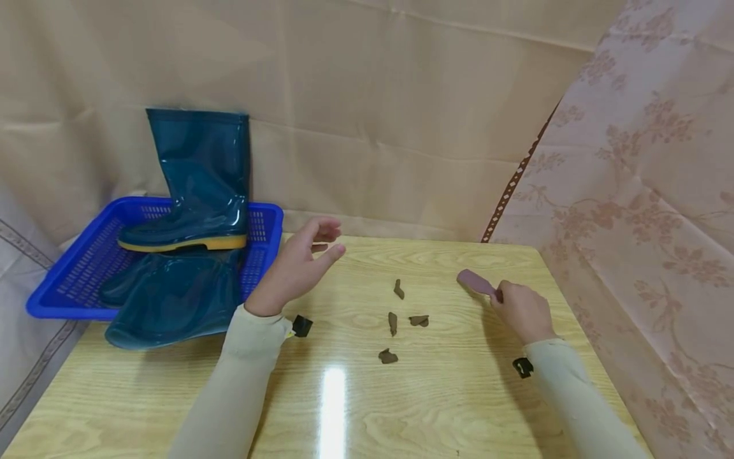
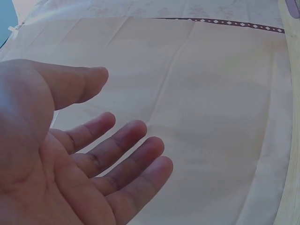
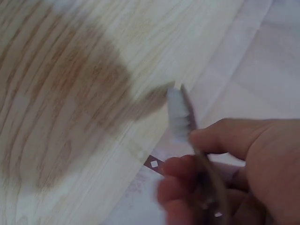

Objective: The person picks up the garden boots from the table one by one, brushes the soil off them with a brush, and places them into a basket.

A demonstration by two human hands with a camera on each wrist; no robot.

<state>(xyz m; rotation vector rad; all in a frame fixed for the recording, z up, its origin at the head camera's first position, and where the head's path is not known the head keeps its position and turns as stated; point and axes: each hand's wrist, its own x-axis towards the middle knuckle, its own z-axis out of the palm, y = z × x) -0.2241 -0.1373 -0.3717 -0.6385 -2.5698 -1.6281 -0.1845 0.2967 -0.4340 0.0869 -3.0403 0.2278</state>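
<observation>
My right hand (image 1: pixel 523 311) grips a mauve-backed brush (image 1: pixel 477 282) by its handle, over the right part of the table. White bristles show on the brush (image 3: pixel 178 115) in the right wrist view, with thumb and curled fingers around the handle. My left hand (image 1: pixel 301 264) hovers beside the blue basket, fingers relaxed and apart, holding nothing; its palm shows in the left wrist view. Several brown, mud-like pieces (image 1: pixel 392 323) lie on the table between the hands. One dark green rubber boot (image 1: pixel 201 178) with a yellow sole stands on another boot (image 1: pixel 178 296) that lies on its side.
A blue plastic basket (image 1: pixel 43 299) at the left holds the boots, the lower one's shaft jutting over its front rim. Beige cloth (image 1: pixel 390 127) hangs behind the wooden table (image 1: pixel 424 408), and pink floral cloth (image 1: pixel 659 255) borders its right edge.
</observation>
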